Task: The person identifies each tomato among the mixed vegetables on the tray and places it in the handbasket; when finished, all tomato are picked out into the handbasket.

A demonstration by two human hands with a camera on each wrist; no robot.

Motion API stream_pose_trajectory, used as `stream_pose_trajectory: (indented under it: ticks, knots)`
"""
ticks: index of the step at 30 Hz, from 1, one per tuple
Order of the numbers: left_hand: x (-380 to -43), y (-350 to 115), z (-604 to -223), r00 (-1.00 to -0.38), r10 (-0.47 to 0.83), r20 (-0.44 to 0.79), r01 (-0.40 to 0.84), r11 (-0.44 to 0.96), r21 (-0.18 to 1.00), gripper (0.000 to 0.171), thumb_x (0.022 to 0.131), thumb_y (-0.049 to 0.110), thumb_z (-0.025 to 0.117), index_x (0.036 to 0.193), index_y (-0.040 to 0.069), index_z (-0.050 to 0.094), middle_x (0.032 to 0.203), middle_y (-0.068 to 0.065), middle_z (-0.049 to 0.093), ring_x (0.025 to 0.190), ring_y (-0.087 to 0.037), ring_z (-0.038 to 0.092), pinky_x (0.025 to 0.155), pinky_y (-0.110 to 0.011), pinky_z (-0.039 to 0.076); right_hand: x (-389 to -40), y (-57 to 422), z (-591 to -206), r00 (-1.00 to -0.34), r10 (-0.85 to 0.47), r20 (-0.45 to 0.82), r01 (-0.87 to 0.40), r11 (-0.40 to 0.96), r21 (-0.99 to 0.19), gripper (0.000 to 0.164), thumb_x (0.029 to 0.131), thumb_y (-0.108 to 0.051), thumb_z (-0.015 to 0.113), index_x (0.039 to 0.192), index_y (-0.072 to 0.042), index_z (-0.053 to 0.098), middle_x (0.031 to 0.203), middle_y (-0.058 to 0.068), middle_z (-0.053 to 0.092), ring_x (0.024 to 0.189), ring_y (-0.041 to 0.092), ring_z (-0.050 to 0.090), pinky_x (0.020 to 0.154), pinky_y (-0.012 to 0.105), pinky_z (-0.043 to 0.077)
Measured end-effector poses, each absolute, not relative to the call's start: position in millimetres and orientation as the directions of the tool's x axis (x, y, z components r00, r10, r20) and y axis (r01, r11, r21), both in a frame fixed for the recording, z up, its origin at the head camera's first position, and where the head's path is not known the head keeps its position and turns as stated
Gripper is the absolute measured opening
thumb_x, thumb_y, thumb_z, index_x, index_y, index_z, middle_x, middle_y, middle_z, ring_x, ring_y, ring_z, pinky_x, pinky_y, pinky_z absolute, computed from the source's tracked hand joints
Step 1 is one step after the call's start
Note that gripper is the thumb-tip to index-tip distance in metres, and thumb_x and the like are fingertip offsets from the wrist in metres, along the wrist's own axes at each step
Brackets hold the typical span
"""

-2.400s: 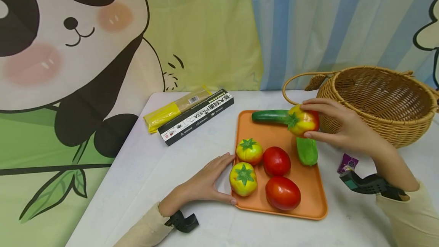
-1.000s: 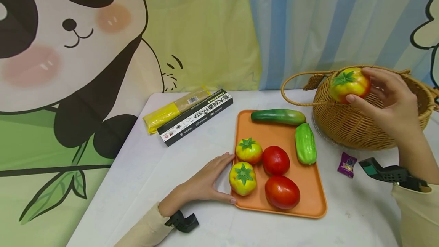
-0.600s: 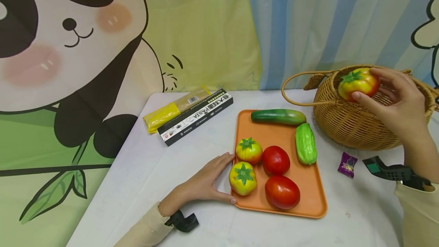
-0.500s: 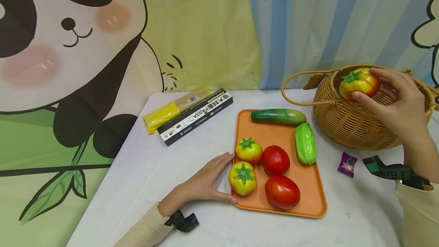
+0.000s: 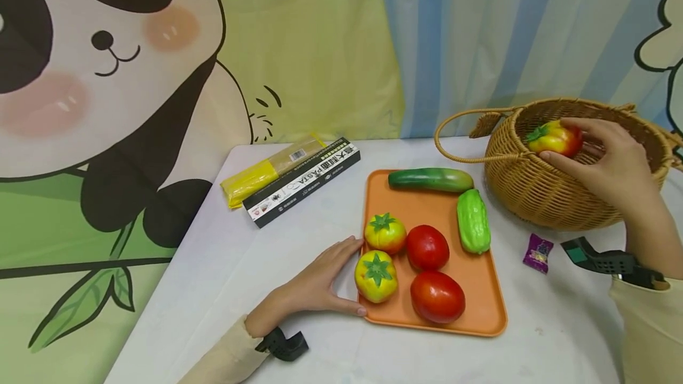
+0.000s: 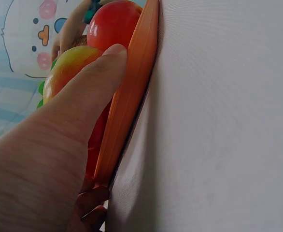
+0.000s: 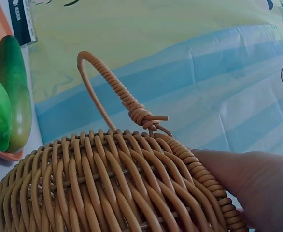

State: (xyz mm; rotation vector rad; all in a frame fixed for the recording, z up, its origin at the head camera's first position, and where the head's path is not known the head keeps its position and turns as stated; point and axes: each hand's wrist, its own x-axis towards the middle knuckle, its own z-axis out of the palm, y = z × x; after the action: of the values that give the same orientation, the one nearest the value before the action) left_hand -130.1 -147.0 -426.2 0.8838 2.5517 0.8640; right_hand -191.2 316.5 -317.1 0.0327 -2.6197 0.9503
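My right hand [image 5: 608, 162] grips a yellow-and-red tomato [image 5: 556, 138] with a green leafy top, held inside the mouth of the wicker basket [image 5: 555, 200]. In the right wrist view the basket's weave hides the tomato and most of the fingers. At the orange tray's [image 5: 443, 330] left edge, my left hand [image 5: 317, 283] rests with thumb and fingers spread along the rim. On the tray lie two yellow-green tomatoes, one upper [image 5: 385, 233] and one lower [image 5: 376, 276], two red tomatoes [image 5: 437, 297], a cucumber [image 5: 431, 179] and a light green ridged vegetable [image 5: 474, 221].
A black-and-white pasta box [image 5: 302, 182] and a yellow packet [image 5: 272, 169] lie at the back left of the table. A small purple wrapped sweet [image 5: 538, 253] sits between tray and right forearm. The basket's handle [image 5: 443, 135] sticks out leftward. A printed curtain hangs behind.
The right hand has carried the tomato from above the tray's back right over to the basket and lowered it into the opening. The left hand stays at the tray's edge.
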Motion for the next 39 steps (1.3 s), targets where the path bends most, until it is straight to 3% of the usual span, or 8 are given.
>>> stream_pose_trajectory:
  ticks: [2,4,8,11,12,20,32,39]
  knots:
    - [-130,-147,-426,-0.763,0.64,-0.088,0.456,0.629,0.629,0.114,0.069,0.057,0.082,0.157,0.024,0.016,0.163,-0.004,0.016,0.149,-0.023,0.015,0.12,-0.049,0.017,-193,319,-318,-0.954,0.09,0.285,-0.11,0.782,-0.614,0.067,0.093,-0.03,0.067,0.147,-0.002,0.039,0.142,0.033,0.035,0.124,0.056,0.041,0.104,0.024,0.034]
    - [-130,-146,-426,-0.762,0.641,-0.088,0.455,0.627,0.632,0.114,0.069,0.057,0.082,0.157,0.024,0.016,0.163,-0.004,0.016,0.149,-0.023,0.015,0.12,-0.049,0.017,-196,321,-318,-0.967,0.085,0.242,-0.084,0.788,-0.61,0.069,0.093,-0.032,0.067,0.147,-0.001,0.038,0.14,0.035,0.035,0.119,0.059,0.043,0.098,0.022,0.039]
    - [-130,-146,-425,-0.762,0.641,-0.091,0.454,0.629,0.631,0.115,0.069,0.057,0.082,0.157,0.024,0.016,0.163,-0.004,0.016,0.149,-0.023,0.015,0.12,-0.049,0.017,-202,325,-316,-0.98,0.046,0.193,-0.078,0.806,-0.586,0.068,0.094,-0.033,0.065,0.146,0.003,0.038,0.135,0.037,0.039,0.114,0.061,0.044,0.094,0.043,0.048]
    - [-130,-147,-426,-0.766,0.636,-0.091,0.452,0.634,0.627,0.115,0.069,0.057,0.081,0.158,0.024,0.016,0.163,-0.004,0.016,0.149,-0.024,0.015,0.12,-0.049,0.017,-205,326,-313,-0.987,0.0,0.158,-0.091,0.814,-0.573,0.064,0.096,-0.03,0.062,0.144,0.005,0.039,0.132,0.038,0.04,0.113,0.061,0.043,0.088,0.07,0.04]
    - [-130,-147,-426,-0.768,0.635,-0.09,0.452,0.635,0.626,0.115,0.069,0.057,0.082,0.157,0.023,0.016,0.163,-0.004,0.016,0.149,-0.024,0.015,0.12,-0.049,0.017,-205,326,-312,-0.99,-0.017,0.14,-0.095,0.813,-0.575,0.063,0.097,-0.03,0.061,0.143,0.006,0.039,0.132,0.038,0.04,0.113,0.061,0.041,0.087,0.071,0.04]
    - [-129,-147,-426,-0.772,0.629,-0.092,0.448,0.641,0.623,0.115,0.069,0.057,0.082,0.157,0.023,0.017,0.163,-0.004,0.016,0.149,-0.024,0.015,0.12,-0.049,0.017,-211,330,-310,-0.995,-0.095,0.015,-0.087,0.821,-0.564,0.064,0.1,-0.035,0.055,0.145,0.006,0.035,0.135,0.038,0.037,0.116,0.058,0.04,0.09,0.072,0.036]
    - [-130,-146,-426,-0.766,0.635,-0.101,0.447,0.639,0.626,0.114,0.07,0.056,0.082,0.157,0.024,0.017,0.163,-0.005,0.016,0.149,-0.025,0.015,0.12,-0.049,0.017,-214,333,-315,-0.994,-0.095,0.058,-0.111,0.827,-0.551,0.061,0.099,-0.037,0.056,0.141,0.004,0.042,0.131,0.038,0.045,0.115,0.056,0.043,0.089,0.071,0.036]
    - [-132,-147,-427,-0.765,0.636,-0.1,0.455,0.644,0.615,0.115,0.069,0.058,0.082,0.157,0.025,0.015,0.163,-0.004,0.016,0.149,-0.023,0.015,0.12,-0.048,0.018,-209,329,-318,-0.989,-0.053,0.136,-0.122,0.806,-0.579,0.063,0.098,-0.032,0.058,0.146,0.003,0.037,0.131,0.039,0.044,0.116,0.059,0.041,0.087,0.073,0.035]
